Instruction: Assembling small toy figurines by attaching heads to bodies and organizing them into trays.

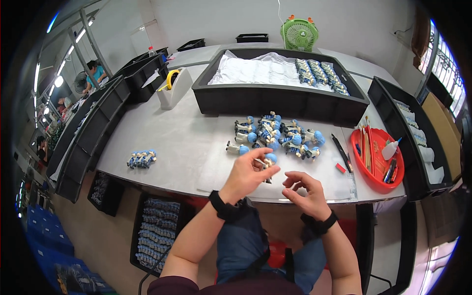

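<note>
My left hand (244, 173) pinches a small figurine (270, 159) with light blue hair between thumb and fingers, over the near edge of the table. Part of the figurine is hidden behind the fingers. Close by on the right, my right hand (309, 194) is raised with thumb and fingers curved apart, holding nothing. Just beyond both hands lies a loose cluster of similar blue-haired figurines (268, 132) on a white sheet. Farther left, several more figurines (141, 159) lie side by side in a short row.
A large black tray (280, 102) with white lining and rows of figurines stands behind the cluster. At right are a black pen-like tool (340, 150), a red block (340, 168) and a red basket (377, 185) of brushes. A tape dispenser (176, 91) stands left; a figurine-filled crate (136, 241) sits below.
</note>
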`<state>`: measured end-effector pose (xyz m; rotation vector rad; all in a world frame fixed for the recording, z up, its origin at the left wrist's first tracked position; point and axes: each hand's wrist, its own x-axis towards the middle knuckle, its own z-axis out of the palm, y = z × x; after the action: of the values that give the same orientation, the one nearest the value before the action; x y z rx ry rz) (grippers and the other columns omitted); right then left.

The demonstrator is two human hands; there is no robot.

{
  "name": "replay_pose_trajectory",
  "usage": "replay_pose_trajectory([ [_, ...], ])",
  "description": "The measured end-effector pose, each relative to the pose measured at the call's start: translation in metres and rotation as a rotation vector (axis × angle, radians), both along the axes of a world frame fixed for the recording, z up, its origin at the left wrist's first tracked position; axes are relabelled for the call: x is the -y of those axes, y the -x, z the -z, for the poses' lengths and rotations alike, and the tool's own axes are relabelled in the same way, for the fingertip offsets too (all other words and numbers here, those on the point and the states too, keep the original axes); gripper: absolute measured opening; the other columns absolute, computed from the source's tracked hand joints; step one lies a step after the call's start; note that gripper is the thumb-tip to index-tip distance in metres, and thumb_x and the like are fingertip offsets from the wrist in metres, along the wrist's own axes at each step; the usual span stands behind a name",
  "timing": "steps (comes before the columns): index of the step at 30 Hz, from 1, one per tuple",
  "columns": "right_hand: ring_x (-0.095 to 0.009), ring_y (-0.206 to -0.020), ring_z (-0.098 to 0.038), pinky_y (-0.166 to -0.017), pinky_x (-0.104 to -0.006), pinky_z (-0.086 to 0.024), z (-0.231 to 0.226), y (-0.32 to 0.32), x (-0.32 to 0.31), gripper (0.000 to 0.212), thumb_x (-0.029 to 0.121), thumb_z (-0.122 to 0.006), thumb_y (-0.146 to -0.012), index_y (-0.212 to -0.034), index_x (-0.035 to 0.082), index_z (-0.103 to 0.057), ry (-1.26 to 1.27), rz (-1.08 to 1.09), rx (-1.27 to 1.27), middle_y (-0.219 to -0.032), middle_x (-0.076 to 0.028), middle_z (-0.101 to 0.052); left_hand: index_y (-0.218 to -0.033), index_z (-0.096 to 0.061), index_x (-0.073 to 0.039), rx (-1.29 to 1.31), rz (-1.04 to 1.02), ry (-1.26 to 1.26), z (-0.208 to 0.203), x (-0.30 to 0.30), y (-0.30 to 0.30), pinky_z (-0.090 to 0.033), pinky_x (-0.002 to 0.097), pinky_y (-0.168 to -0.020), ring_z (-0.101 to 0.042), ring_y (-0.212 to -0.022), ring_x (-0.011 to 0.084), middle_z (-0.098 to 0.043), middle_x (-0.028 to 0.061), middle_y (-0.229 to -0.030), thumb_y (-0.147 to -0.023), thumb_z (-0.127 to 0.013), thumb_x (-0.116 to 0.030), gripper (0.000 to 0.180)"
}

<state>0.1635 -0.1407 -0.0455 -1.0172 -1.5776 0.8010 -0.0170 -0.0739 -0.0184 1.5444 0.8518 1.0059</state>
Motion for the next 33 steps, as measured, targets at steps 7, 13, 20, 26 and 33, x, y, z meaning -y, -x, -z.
replay_pose_trajectory([
  [7, -0.012, -0.081, -0.058, -0.073, -0.0249, -0.046, 0.013, -0.002, -0.006, 0.044, 0.011, -0.067, -0.078, -0.116, -0.001, -0.049, 0.173, -0.022, -0.131, -0.090, -0.009, -0.062, -0.127, -0.036, 0.004, 0.251, 0.123, 0.192, 0.040, 0.015, -0.026, -0.047, 0.0244, -0.079, -0.055, -0.095, 0.0121, -0.055, 0.0066, -0.101, -0.079, -0.061, 0.001, 0.054],
  [13, -0.013, -0.087, -0.058, -0.078, -0.0258, -0.047, 0.015, -0.004, -0.006, 0.048, 0.006, -0.060, -0.082, -0.125, -0.002, -0.041, 0.229, -0.026, -0.121, -0.095, -0.011, -0.062, -0.131, -0.033, 0.001, 0.419, 0.276, 0.258, 0.040, 0.007, -0.017, -0.044, 0.0269, -0.085, -0.049, -0.101, 0.0136, -0.050, 0.0079, -0.113, -0.078, -0.058, 0.006, 0.059],
  [20, -0.013, -0.087, -0.058, -0.078, -0.0254, -0.046, 0.011, -0.002, -0.003, 0.048, 0.002, -0.057, -0.082, -0.127, 0.001, -0.040, 0.261, 0.018, -0.147, -0.095, -0.012, -0.062, -0.130, -0.034, 0.001, 0.449, 0.194, 0.275, 0.040, 0.010, -0.021, -0.047, 0.0256, -0.081, -0.051, -0.097, 0.0144, -0.047, 0.0095, -0.116, -0.075, -0.063, 0.006, 0.062],
  [26, -0.012, -0.087, -0.057, -0.078, -0.0249, -0.045, 0.011, -0.001, -0.003, 0.048, 0.003, -0.056, -0.083, -0.128, 0.001, -0.040, 0.251, 0.011, -0.154, -0.095, -0.012, -0.063, -0.129, -0.031, 0.004, 0.442, 0.176, 0.278, 0.041, 0.009, -0.022, -0.049, 0.0242, -0.075, -0.051, -0.089, 0.0116, -0.048, 0.0102, -0.112, -0.075, -0.065, 0.003, 0.063],
  [33, -0.010, -0.083, -0.055, -0.076, -0.0232, -0.044, 0.009, -0.002, -0.002, 0.046, 0.006, -0.055, -0.085, -0.128, 0.001, -0.039, 0.259, 0.002, -0.172, -0.094, -0.011, -0.063, -0.128, -0.035, 0.003, 0.397, 0.158, 0.340, 0.040, 0.006, -0.020, -0.047, 0.0238, -0.081, -0.053, -0.095, 0.0130, -0.049, 0.0101, -0.113, -0.076, -0.065, 0.001, 0.060],
])
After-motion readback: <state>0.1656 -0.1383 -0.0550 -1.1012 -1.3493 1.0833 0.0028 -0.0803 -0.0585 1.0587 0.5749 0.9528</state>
